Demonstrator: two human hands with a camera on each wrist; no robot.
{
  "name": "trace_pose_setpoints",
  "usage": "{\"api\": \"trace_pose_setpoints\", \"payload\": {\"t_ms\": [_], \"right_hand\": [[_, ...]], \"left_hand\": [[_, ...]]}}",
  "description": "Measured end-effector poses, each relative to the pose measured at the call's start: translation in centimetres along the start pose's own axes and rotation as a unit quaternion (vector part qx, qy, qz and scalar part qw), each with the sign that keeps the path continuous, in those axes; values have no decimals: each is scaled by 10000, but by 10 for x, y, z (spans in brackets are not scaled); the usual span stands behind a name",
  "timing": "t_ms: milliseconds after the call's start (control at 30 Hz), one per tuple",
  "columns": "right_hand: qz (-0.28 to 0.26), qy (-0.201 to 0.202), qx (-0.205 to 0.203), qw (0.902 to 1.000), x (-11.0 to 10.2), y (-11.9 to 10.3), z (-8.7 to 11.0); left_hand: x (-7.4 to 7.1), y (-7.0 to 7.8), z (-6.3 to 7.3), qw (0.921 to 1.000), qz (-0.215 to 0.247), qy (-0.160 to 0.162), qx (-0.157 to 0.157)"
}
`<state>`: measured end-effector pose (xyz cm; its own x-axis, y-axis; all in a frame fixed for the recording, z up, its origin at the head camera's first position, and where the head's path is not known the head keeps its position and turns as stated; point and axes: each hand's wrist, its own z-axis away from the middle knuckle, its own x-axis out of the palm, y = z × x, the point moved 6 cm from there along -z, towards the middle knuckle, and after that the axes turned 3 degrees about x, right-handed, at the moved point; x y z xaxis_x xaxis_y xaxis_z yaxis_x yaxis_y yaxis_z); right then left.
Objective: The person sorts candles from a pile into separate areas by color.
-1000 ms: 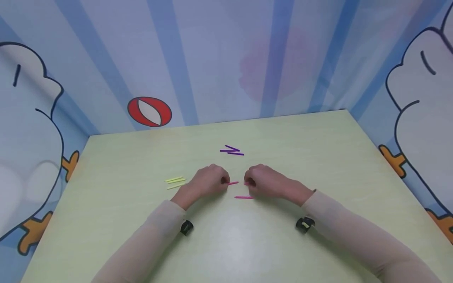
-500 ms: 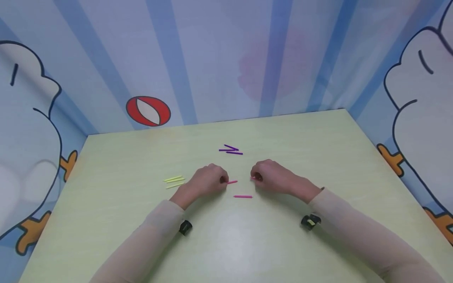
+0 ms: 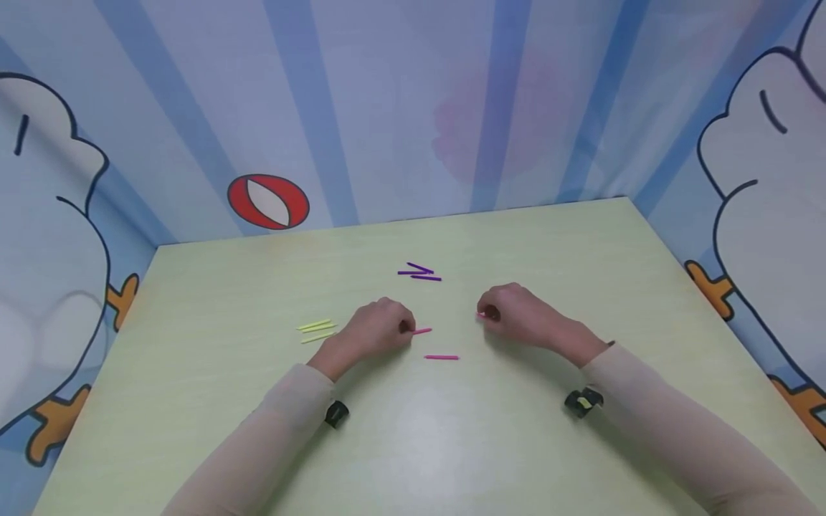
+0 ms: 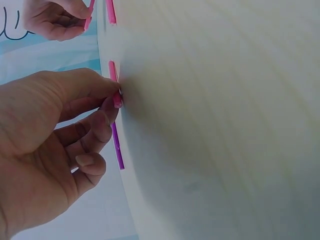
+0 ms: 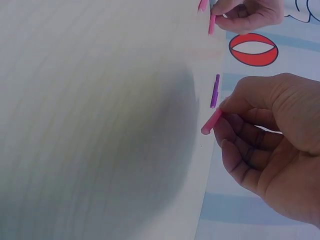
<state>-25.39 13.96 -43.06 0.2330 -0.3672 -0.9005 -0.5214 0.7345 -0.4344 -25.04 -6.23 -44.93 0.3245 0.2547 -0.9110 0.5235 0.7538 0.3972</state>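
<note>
My left hand [image 3: 377, 331] pinches a short thin pink stick [image 4: 112, 71] between thumb and forefinger, low over the table. One end of that stick pokes out to the right in the head view. Farther right, my right hand [image 3: 524, 315] holds another pink stick [image 5: 211, 122] by thumb and fingertip, lifted off the tabletop in the right wrist view. Between the hands and nearer to me lies a third pink stick [image 3: 442, 357], flat on the table. Just left of my left hand are several yellow sticks [image 3: 317, 327], side by side.
Purple sticks [image 3: 421, 272] lie partly crossed beyond the hands on the pale wooden table [image 3: 413, 444]. Behind and at the sides stands a blue striped backdrop [image 3: 387, 107] with printed cartoon shapes, among them a red and white ball [image 3: 245, 202].
My right hand has moved right and slightly away from me, carrying its pink stick away from the left hand. The left hand keeps its pinch almost in place.
</note>
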Motion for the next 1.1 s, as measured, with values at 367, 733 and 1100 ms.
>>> {"api": "trace_pose_setpoints", "payload": {"t_ms": [367, 733, 1100], "right_hand": [[-126, 238, 150, 9995, -7, 19, 10], [-202, 232, 455, 9985, -8, 31, 18], [-106, 221, 649, 9976, -11, 41, 25]], "left_hand": [[-1, 0, 1, 9999, 106, 11, 11], [2, -2, -1, 9998, 194, -3, -44], [2, -4, 1, 9996, 261, -5, -66]]}}
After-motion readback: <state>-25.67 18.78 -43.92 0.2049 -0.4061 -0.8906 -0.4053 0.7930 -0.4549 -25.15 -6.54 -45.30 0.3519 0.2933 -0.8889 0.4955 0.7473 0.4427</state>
